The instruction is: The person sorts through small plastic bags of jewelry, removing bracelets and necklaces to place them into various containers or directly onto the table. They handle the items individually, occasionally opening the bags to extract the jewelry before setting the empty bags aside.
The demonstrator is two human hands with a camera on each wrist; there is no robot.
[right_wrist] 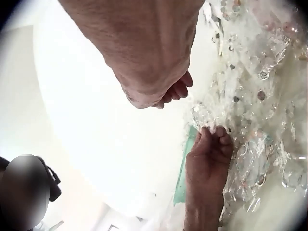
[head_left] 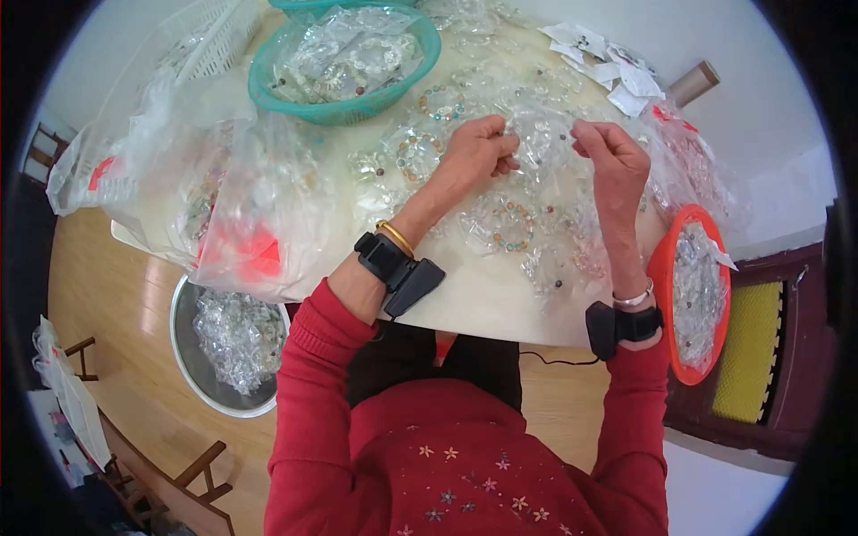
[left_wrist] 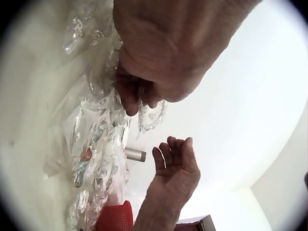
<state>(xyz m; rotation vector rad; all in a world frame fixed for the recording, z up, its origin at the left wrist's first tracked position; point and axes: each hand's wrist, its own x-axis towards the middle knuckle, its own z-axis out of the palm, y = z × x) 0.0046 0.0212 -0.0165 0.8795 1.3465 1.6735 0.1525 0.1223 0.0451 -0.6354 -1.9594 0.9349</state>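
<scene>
My left hand [head_left: 478, 152] is over the table, thumb and fingers pinching the edge of a small clear plastic bag [head_left: 543, 134] with a clear-beaded bracelet inside. In the left wrist view the bag [left_wrist: 153, 115] hangs out beyond the fingertips. Opposite it, my right hand [head_left: 617, 161] is raised with loosely bent fingers; the left wrist view shows the palm of this hand [left_wrist: 174, 175] apart from the bag, holding nothing. Below and around both hands lie several bagged bracelets, among them one with orange and turquoise beads [head_left: 512, 225] and another like it [head_left: 418, 157].
A teal basket [head_left: 349, 112] full of bagged pieces stands at the back left. Large plastic bags [head_left: 268, 201] cover the table's left side. An orange-red basket [head_left: 668, 313] is at the right edge, a metal basin [head_left: 185, 362] lower left. White packets [head_left: 633, 85] lie near a cardboard tube [head_left: 695, 84].
</scene>
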